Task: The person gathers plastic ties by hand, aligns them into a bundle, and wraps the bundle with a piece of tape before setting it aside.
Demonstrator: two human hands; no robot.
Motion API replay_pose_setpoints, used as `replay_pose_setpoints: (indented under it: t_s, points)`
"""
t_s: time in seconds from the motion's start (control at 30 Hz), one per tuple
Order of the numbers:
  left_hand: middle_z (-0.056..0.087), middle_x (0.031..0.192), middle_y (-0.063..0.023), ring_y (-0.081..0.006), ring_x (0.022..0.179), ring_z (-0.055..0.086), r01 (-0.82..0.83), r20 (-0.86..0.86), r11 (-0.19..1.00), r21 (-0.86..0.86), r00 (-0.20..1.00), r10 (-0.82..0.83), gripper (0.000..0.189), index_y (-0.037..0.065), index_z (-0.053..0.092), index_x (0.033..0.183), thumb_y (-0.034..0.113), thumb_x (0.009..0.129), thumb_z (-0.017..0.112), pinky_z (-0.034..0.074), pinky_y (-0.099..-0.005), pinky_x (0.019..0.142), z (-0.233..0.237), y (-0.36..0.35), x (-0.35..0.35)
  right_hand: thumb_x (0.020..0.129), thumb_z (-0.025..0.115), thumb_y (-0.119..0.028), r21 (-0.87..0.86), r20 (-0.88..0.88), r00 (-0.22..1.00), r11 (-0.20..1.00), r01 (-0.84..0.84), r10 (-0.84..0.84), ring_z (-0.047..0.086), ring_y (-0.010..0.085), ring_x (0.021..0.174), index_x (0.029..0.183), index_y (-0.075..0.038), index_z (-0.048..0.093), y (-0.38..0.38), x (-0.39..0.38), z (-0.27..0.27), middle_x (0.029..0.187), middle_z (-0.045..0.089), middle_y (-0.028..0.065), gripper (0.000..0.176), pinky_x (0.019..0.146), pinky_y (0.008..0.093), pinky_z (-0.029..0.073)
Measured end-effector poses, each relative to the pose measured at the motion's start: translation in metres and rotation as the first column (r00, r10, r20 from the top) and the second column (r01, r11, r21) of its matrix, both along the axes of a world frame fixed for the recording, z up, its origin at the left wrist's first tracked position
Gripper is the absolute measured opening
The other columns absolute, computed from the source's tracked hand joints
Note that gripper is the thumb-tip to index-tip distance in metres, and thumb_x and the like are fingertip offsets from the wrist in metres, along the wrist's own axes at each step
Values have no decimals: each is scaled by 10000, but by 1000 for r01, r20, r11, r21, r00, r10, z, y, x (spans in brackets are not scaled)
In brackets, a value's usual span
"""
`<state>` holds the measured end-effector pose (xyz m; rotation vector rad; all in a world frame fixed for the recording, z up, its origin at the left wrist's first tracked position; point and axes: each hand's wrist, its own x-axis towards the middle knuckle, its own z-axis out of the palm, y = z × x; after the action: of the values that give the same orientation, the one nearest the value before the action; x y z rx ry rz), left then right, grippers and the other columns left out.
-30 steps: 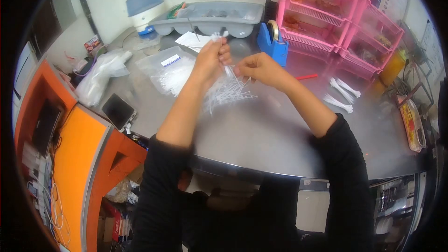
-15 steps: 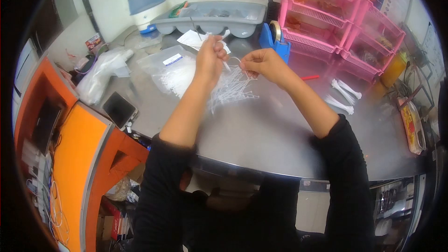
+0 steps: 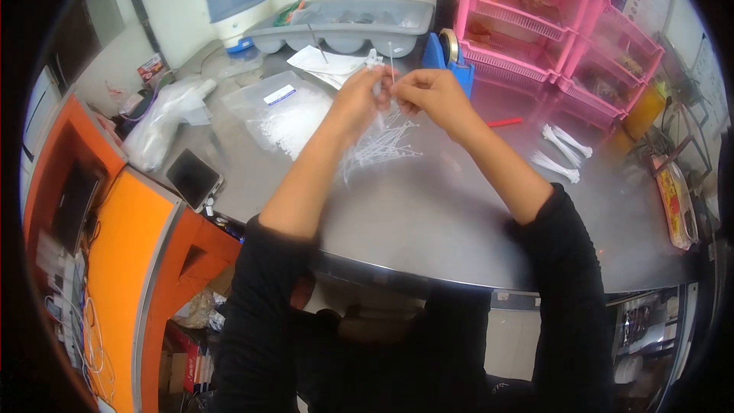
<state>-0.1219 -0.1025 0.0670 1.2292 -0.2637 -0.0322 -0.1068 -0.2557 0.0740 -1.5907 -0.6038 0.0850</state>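
White cable ties lie in a loose pile (image 3: 384, 149) on the metal table, below both hands. My left hand (image 3: 359, 99) is closed round a small bunch of cable ties (image 3: 373, 58), whose ends stick out above the fingers. Close beside it, my right hand (image 3: 430, 93) pinches a single cable tie (image 3: 391, 55) that stands upright against the bunch. The fingertips of the two hands nearly meet, and part of the bunch is hidden in the left fist. A clear plastic bag (image 3: 264, 98) full of white ties lies left of the pile.
Tied-looking bundles of cable ties (image 3: 562, 147) and a red strip (image 3: 505, 121) lie at right. Behind stand a blue tape dispenser (image 3: 461, 70), a grey tray (image 3: 344, 19) and pink racks (image 3: 520, 23). White paper (image 3: 321, 67) and a dark-screened device (image 3: 194, 177) lie on the left.
The right hand has moved slightly left and up to the left hand. The tie it holds, curved before, now stands upright. My left hand has turned and lowered a little.
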Motion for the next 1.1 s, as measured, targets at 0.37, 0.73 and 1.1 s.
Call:
replay_pose_setpoints:
  t_s: [0.37,0.73,1.1]
  points:
    - [408,723,15,-95,628,362,-107,115,990,92,989,96,205,111,412,785,264,919,389,319,-227,580,-7,13,14,681,640,-140,-724,247,916,689,-42,316,582,215,571,767,-25,660,-33,0,-1,671,622,118,145,574,318,465]
    - [423,644,13,-85,584,412,-350,481,609,711,875,-58,230,39,475,816,212,925,368,374,-234,557,-23,2,12,666,578,-63,-613,748,624,595,519,226,594,304,674,664,-7,607,-28,-8,-13,687,596,159,63,642,368,475]
    - [337,598,44,-50,532,310,-444,482,723,530,859,173,247,47,479,840,242,935,360,287,-206,476,-15,8,19,656,607,-75,-676,350,890,737,25,291,592,291,645,695,-19,649,-24,1,-19,682,618,142,80,621,354,459]
